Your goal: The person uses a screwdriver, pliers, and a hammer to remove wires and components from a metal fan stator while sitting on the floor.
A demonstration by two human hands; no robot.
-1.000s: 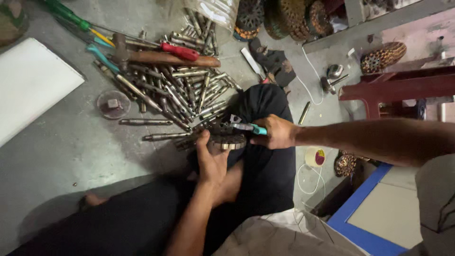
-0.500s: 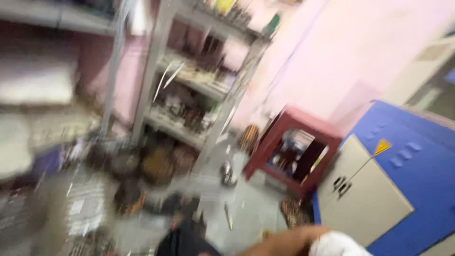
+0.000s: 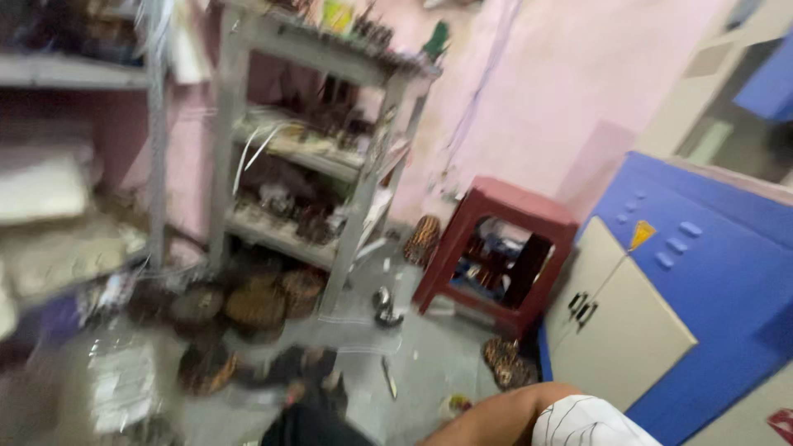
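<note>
Neither of my hands is in view. Only my right upper arm [image 3: 496,417] and the edge of a white striped sleeve [image 3: 591,425] show at the bottom of the blurred head view. A dark trouser knee [image 3: 310,425] sits at the bottom centre. The pile of tools seen a moment ago is out of the frame.
A grey metal shelf rack [image 3: 355,177] crowded with parts stands against a pink wall. Round wound coils [image 3: 256,301] lie on the floor under it. A red plastic stool [image 3: 496,248] stands to the right, beside a blue and cream cabinet [image 3: 661,306].
The camera has swung up from the floor and the tool pile to the room. Both hands, one holding a teal-handled tool, have dropped out of view.
</note>
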